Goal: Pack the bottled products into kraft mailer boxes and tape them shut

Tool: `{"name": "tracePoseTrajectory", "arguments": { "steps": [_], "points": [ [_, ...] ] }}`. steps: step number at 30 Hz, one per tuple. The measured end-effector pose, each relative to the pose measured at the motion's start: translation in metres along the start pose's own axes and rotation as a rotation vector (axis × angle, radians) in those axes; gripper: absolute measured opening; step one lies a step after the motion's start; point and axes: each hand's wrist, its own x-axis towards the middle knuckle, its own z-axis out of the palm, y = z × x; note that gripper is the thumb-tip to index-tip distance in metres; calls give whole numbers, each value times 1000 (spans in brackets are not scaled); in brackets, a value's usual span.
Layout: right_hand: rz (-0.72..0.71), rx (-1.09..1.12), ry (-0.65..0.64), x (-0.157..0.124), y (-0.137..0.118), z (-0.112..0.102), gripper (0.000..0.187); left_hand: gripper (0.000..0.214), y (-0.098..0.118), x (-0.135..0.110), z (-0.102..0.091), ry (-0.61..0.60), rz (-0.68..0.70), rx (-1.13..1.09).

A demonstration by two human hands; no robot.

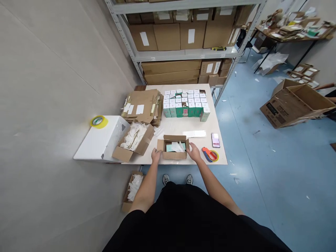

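Observation:
A small cardboard box (175, 156) stands on the table near its front edge, its flaps up or folded outward. Inside lie a green-and-white packet (170, 147) and crumpled white paper (177, 147). My left hand (156, 155) grips the box's left flap. On the opposite side, my right hand (193, 152) holds the right wall, fingers curled on its edge. Just behind the box is a strip of white labels (194, 134). To the right are an orange-and-blue tape dispenser (210, 154) and a stack of pinkish cards or packets (215, 140).
Rows of green-and-white cartons (185, 105) stand at the table's back. Flattened cardboard (141, 101) and a paper-filled carton (133, 138) lie left. Yellow tape (99, 121) sits on a white block (97, 143). A shelf rack (183, 54) rises behind; a large carton (286, 105) is right.

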Motion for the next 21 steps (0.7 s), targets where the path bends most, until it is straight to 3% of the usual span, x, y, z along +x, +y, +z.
{"name": "tracePoseTrajectory", "arguments": {
  "steps": [3,6,9,12,17,21],
  "points": [
    [107,36,-21,-4,8,5,65,67,-1,-2,-2,-148,258,73],
    [167,44,-43,-11,14,13,69,95,-2,-10,1,-362,415,301],
    [138,15,-92,-18,13,23,74,109,-4,-17,4,-409,402,491],
    [42,-45,-153,-21,6,30,78,97,-5,-20,3,-383,399,551],
    [-52,-195,-363,-20,-1,29,80,76,-4,-13,-5,-469,414,618],
    [-20,-189,-336,-23,-1,29,68,63,0,0,-13,-520,454,616]
  ]
}}
